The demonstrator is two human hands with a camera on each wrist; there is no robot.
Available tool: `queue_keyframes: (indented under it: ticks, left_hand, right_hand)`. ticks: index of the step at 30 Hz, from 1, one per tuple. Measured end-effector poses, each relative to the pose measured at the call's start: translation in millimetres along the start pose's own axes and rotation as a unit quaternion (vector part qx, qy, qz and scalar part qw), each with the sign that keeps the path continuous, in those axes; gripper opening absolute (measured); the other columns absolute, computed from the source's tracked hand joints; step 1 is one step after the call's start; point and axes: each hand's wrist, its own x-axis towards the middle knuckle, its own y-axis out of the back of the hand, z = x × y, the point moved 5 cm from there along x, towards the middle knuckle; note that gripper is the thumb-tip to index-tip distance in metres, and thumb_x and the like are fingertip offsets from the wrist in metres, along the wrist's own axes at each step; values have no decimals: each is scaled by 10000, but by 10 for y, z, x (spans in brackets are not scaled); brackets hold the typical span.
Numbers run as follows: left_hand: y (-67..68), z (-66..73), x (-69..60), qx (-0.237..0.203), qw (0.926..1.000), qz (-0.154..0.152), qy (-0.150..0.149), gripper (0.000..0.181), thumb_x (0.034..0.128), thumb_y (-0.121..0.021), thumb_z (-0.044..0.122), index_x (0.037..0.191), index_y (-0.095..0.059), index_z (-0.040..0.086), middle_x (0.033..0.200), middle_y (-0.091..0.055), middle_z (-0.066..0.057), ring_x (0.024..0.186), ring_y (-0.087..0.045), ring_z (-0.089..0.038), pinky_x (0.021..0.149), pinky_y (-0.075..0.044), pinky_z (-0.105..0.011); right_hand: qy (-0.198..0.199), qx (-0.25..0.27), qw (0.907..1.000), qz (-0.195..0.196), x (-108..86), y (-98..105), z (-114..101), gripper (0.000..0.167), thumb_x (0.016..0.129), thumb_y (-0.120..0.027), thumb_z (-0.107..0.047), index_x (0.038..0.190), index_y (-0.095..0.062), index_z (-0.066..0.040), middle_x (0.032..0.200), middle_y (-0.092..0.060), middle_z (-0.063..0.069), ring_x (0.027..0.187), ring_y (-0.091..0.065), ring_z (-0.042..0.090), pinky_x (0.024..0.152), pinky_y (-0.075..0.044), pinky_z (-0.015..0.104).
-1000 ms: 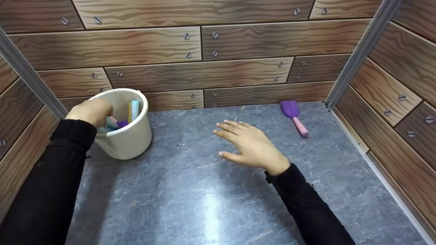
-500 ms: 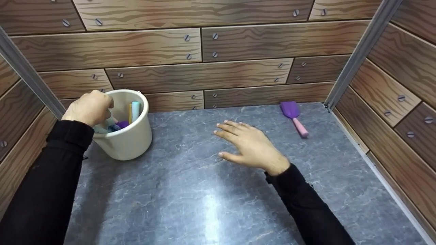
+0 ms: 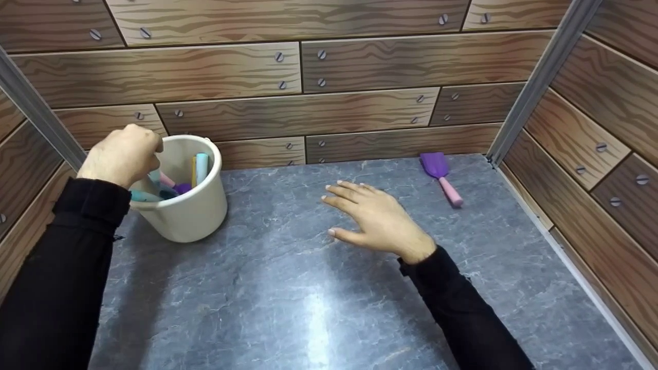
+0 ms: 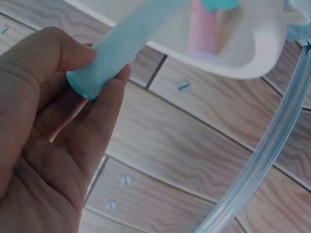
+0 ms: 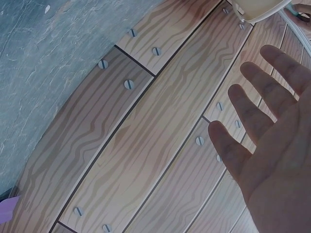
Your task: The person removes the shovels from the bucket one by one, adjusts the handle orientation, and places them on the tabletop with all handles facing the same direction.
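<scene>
Nearest up, it's a right hand (image 3: 379, 221) in a black sleeve (image 3: 468, 308), palm down over the middle of the grey marble-patterned bench (image 3: 272, 267), fingers straight and spread, holding nothing. Across to the left hand (image 3: 123, 154), and here's the grip: thumb and fingers pinch the end of a pale turquoise, smooth cylindrical handle (image 4: 121, 51) at the left side of a cream plastic bucket's (image 3: 193, 218) mouth. How far its other end reaches inside is hard to make out behind that hand. The bucket stands upright near the bench's far left corner, with a light-blue cylindrical handle (image 3: 202, 167), a yellow strip (image 3: 194, 172) and a pink handle (image 3: 167, 180) inside. And over by the far right corner, a purple-bladed, pink-handled spatula (image 3: 438, 171) lies flat, just short of the wood-patterned back wall (image 3: 370, 61).
</scene>
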Motion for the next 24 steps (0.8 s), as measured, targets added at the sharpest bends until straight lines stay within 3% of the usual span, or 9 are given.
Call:
queue_keyframes:
  ticks: [7,13,21,24]
  left_hand:
    - [178,7,-60,-46,9995,297,61,387,912,-647,-114,1269,-797,-139,1279,-786,-427,952,-820,-606,749,-693,-710]
    - [270,10,-119,-60,9986,517,42,312,887,-654,-99,1142,-834,-90,1148,-822,-390,817,-796,-517,654,-637,-674]
    - [398,-7,-232,-131,9971,747,-47,316,912,-677,-80,1191,-820,-118,1228,-811,-391,1018,-799,-659,824,-666,-784]
    - [439,-2,-276,-144,9957,914,-69,323,906,-671,-68,1186,-828,-99,1236,-815,-374,1034,-791,-670,831,-649,-808]
  right_hand:
    - [-9,3,10000,-9,-4,-4,-1,745,1125,-697,-624,1730,-596,-200,1821,-571,67,1723,-522,342,1416,-455,640]
    - [-8,9,10000,-26,-6,-1,-5,749,1128,-696,-626,1734,-591,-199,1821,-571,72,1718,-527,349,1410,-459,654]
    - [-9,49,10000,-83,1,-10,-9,769,1131,-696,-608,1766,-543,-201,1842,-541,74,1738,-498,347,1432,-425,649]
    - [51,79,9999,-46,3,-10,-9,791,1131,-696,-599,1791,-502,-208,1863,-510,58,1757,-468,339,1455,-388,633]
